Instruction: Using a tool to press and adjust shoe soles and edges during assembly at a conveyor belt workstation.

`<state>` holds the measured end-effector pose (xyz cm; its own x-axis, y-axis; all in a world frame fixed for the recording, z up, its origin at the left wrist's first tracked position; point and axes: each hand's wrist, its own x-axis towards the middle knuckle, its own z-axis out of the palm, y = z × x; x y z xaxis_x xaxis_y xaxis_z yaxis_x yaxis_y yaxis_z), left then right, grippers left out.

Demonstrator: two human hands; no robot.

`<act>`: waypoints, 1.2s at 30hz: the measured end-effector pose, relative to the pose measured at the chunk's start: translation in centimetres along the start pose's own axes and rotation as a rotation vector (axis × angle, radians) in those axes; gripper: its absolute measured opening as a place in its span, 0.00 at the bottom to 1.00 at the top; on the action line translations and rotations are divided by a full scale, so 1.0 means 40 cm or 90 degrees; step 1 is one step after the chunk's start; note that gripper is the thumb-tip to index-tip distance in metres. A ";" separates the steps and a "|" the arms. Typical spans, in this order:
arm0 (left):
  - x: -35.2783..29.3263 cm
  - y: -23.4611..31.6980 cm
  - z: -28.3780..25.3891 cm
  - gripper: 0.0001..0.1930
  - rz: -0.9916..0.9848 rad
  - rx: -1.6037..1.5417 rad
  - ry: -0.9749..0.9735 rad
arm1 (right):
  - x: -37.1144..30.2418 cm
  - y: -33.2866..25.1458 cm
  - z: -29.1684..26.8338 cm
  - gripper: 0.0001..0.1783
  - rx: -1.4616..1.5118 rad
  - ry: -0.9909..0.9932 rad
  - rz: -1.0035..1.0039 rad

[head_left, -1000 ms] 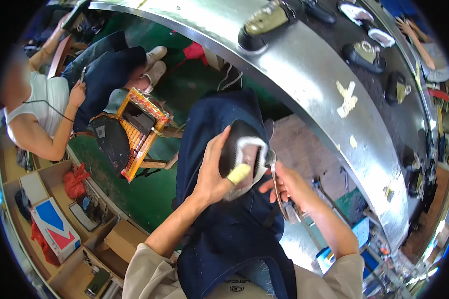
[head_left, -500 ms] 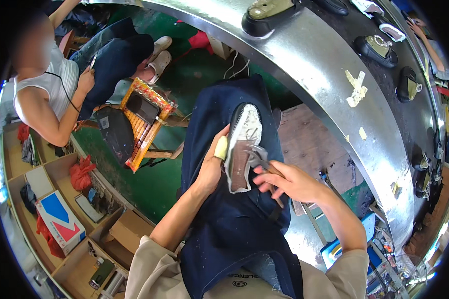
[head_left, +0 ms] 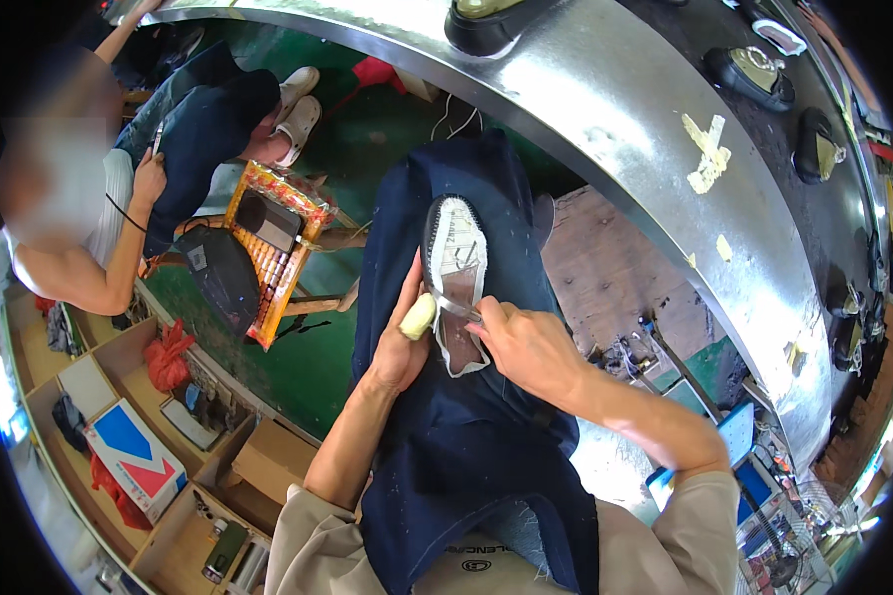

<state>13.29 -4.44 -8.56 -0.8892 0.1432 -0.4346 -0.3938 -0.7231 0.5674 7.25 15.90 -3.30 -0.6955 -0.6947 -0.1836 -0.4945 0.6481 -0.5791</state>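
Observation:
A shoe upper on a last [head_left: 455, 238] lies across my lap, bottom side up, its toe pointing away. Its pale insole board has dark marks, the middle is brown, and a whitish edge is folded around it. My left hand [head_left: 403, 342] grips the shoe's left side, with a pale yellow wrap [head_left: 418, 316] on the thumb. In my right hand [head_left: 526, 347] is a metal tool that looks like pincers [head_left: 453, 306]; its head lies over the shoe's middle near the left edge. My fingers cover its handles.
A long metal bench [head_left: 605, 109] curves along the right, bearing dark shoes [head_left: 749, 77]. To the left, a seated person is beside a wooden stool [head_left: 298, 198] with a phone [head_left: 269, 222] and a black bag [head_left: 220, 273]. A compartmented wooden shelf [head_left: 129, 347] stands at lower left.
My right hand has moved left and slightly up, bringing the tool's head onto the shoe's left edge. The shoe and my left hand have shifted slightly left in view; the left hand still grips the shoe.

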 end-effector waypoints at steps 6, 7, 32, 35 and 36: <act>0.011 -0.022 0.002 0.37 0.142 0.437 0.075 | 0.022 0.011 0.022 0.15 0.368 -0.032 0.101; 0.006 -0.014 0.009 0.38 0.144 0.466 0.063 | 0.022 0.017 -0.010 0.15 0.362 -0.029 0.107; 0.031 -0.010 0.007 0.35 0.147 0.337 0.070 | 0.018 0.061 -0.111 0.25 0.684 -0.336 0.290; 0.014 -0.005 0.015 0.34 0.155 0.457 0.059 | 0.070 0.047 -0.129 0.20 0.656 -0.358 0.210; 0.018 -0.009 0.018 0.34 0.157 0.445 0.061 | 0.056 0.041 -0.113 0.20 0.662 -0.360 0.212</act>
<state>12.62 -3.59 -8.57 -0.9592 -0.0506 -0.2783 -0.2705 -0.1237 0.9547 2.53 16.83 -1.07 -0.2572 -0.7481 -0.6118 0.4951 0.4417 -0.7482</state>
